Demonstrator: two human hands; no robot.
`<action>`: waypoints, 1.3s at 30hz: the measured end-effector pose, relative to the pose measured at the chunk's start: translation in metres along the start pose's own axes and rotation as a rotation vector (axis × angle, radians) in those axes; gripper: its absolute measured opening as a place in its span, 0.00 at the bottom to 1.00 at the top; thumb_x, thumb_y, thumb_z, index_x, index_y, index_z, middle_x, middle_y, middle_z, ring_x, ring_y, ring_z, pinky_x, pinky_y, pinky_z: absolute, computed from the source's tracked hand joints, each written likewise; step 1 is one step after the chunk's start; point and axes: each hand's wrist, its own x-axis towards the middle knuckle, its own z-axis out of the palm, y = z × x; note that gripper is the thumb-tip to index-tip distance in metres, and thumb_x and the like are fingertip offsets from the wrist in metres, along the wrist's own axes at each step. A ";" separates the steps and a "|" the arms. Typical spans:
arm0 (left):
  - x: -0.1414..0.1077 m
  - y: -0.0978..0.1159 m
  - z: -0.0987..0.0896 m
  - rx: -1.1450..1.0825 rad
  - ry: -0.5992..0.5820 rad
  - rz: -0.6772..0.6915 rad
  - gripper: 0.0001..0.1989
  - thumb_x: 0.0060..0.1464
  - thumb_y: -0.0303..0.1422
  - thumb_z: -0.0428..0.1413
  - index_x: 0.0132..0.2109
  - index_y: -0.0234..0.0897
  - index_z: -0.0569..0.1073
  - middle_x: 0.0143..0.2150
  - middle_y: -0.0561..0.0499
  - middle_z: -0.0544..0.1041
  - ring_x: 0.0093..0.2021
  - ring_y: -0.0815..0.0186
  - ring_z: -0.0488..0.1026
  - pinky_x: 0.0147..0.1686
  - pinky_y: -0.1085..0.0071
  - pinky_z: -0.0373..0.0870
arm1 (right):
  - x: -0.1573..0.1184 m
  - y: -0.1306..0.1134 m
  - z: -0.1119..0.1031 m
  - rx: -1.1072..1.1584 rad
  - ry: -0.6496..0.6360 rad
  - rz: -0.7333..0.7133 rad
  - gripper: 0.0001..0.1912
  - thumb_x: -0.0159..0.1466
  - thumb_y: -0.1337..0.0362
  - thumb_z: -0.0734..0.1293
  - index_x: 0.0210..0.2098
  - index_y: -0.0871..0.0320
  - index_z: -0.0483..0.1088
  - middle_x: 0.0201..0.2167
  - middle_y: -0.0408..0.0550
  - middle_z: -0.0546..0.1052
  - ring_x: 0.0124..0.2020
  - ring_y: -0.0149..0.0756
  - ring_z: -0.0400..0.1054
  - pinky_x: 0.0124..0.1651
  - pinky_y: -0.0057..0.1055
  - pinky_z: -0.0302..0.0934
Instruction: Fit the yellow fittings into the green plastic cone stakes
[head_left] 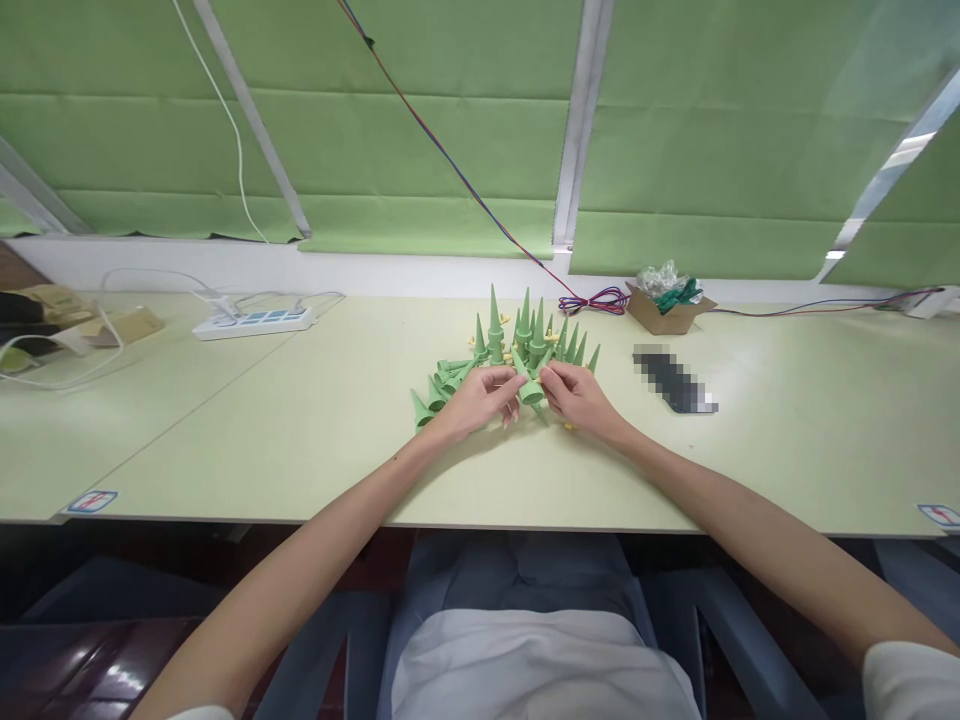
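Between my two hands is a green cone-shaped piece [531, 391] with its round base turned toward me. My left hand [486, 398] grips it from the left, thumb and fingers closed together. On the other side, my right hand [576, 394] pinches at its right edge, where a bit of yellow shows by the fingertips. Behind my hands several green cones [495, 335] stand upright, some with small yellow parts. More green cones [435, 395] lie tipped over just left of my left hand. My fingers partly cover the pile.
A small cardboard box [664, 315] with plastic wrap and green stuff stands at the back right, beside coiled red-blue wire [596, 301]. A blurred dark phone-like object [675, 380] lies right of my hands. A white power strip [255, 323] sits back left. The table's front edge runs below my forearms.
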 end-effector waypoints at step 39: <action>0.002 0.001 0.005 0.266 0.186 0.001 0.27 0.62 0.54 0.48 0.27 0.35 0.69 0.19 0.54 0.68 0.18 0.70 0.65 0.22 0.72 0.62 | 0.002 0.002 0.002 0.052 0.130 0.038 0.24 0.67 0.42 0.60 0.28 0.55 0.63 0.17 0.38 0.60 0.19 0.29 0.53 0.22 0.28 0.49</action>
